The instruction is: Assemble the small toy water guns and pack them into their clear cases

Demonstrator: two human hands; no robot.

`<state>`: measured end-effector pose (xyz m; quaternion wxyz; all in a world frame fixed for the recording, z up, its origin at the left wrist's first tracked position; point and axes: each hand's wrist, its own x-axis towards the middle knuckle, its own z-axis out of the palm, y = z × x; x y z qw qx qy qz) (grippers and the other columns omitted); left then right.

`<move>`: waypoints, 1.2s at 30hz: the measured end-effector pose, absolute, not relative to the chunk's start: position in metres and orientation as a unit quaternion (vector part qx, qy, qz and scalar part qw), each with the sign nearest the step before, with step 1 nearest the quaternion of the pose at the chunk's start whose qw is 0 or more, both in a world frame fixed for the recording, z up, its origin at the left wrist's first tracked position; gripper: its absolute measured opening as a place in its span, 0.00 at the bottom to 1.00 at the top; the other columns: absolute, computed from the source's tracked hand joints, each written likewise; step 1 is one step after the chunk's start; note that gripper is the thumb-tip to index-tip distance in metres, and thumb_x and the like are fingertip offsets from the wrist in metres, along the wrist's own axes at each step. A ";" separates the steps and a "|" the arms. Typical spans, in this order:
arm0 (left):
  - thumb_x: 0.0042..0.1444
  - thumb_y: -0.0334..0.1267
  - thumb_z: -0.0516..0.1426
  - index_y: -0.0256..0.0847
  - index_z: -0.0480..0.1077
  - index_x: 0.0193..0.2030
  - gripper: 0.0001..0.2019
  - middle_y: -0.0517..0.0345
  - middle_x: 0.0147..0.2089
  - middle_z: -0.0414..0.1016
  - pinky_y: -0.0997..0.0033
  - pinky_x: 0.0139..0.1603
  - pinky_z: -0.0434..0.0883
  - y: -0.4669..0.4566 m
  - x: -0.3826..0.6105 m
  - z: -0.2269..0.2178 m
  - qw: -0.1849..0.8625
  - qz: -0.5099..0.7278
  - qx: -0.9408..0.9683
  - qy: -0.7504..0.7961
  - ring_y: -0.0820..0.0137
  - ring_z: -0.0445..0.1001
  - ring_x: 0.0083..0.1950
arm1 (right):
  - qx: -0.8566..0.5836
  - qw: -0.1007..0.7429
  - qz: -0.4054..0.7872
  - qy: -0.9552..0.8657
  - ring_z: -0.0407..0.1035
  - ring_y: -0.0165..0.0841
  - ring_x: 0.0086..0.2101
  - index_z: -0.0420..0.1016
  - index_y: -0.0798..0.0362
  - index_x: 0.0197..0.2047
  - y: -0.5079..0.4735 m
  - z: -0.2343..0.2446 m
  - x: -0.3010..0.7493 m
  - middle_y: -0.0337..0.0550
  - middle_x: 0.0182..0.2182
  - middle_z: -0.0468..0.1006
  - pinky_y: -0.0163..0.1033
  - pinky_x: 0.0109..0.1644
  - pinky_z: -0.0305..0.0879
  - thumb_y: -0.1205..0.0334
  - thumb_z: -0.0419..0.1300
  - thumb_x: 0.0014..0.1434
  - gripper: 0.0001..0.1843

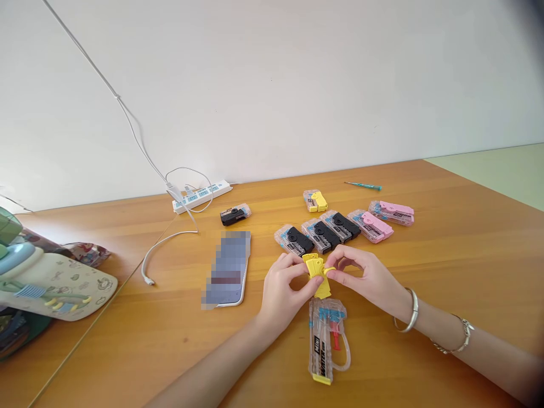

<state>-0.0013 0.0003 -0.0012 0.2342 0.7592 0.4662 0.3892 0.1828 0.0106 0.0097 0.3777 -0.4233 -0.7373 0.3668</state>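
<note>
Both my hands meet over the wooden table (446,266) around a small yellow plastic part (317,272). My left hand (283,292) grips the part from the left with fingers curled. My right hand (365,275) pinches a little yellow piece at the part's right side. Just below my hands lies a clear plastic toy water gun (325,340) with a red trigger and a yellow end. Behind my hands stands a row of folded clear toy guns: black ones (318,235), pink ones (382,220) and a yellow one (315,200).
A phone (229,269) lies face up left of my hands, another black toy gun (235,214) behind it. A white power strip (202,196) with cables sits by the wall. A thin teal screwdriver (363,185) lies far back. A patterned bag (46,283) is at the left edge.
</note>
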 end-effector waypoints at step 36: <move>0.55 0.37 0.55 0.38 0.73 0.31 0.08 0.54 0.33 0.70 0.68 0.37 0.65 -0.002 0.000 -0.002 0.222 0.381 0.779 0.445 0.66 0.67 0.36 | -0.413 0.330 0.365 -0.766 0.64 0.31 0.28 0.61 0.50 0.31 0.002 0.006 0.177 0.36 0.26 0.68 0.37 0.33 0.62 0.54 0.49 0.63 0.12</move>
